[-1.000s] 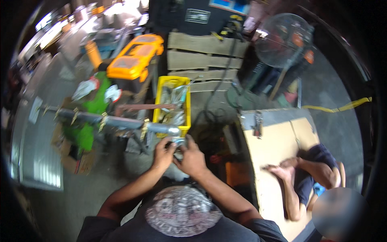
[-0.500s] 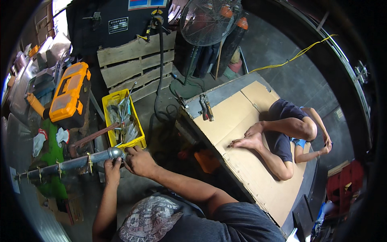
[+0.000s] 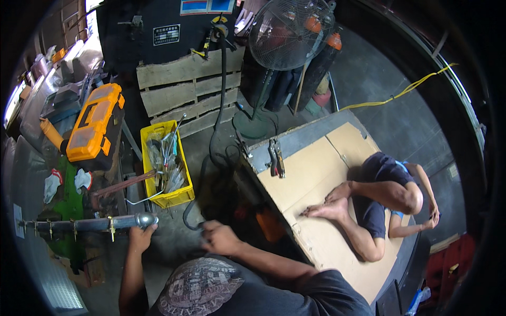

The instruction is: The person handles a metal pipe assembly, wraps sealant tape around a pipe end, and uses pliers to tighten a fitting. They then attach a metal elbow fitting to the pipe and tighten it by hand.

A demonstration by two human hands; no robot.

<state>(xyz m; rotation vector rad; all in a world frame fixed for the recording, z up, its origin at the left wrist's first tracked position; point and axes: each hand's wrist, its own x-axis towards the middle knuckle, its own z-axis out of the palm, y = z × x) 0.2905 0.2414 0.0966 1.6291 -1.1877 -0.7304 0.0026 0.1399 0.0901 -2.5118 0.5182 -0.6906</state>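
Observation:
A grey metal pipe with a rounded end cap and several small brass fittings along it stretches in from the left. My left hand grips it from below near the rounded end, thumb up against the cap. My right hand is apart from the pipe, to its right, over the dark floor. Motion smears its fingers, so whether it holds anything does not show. Beyond the pipe's end stands a yellow crate of tools and clear plastic bags, a bent metal rod sticking out of it.
An orange-lidded toolbox and white gloves lie at the left. On the right, another person is on a cardboard-covered table, with pliers at its far corner. A large fan and wooden pallet stand behind.
My right hand has left the pipe's end and moved right and slightly toward me. My left hand stays on the pipe. The whole view has shifted a little.

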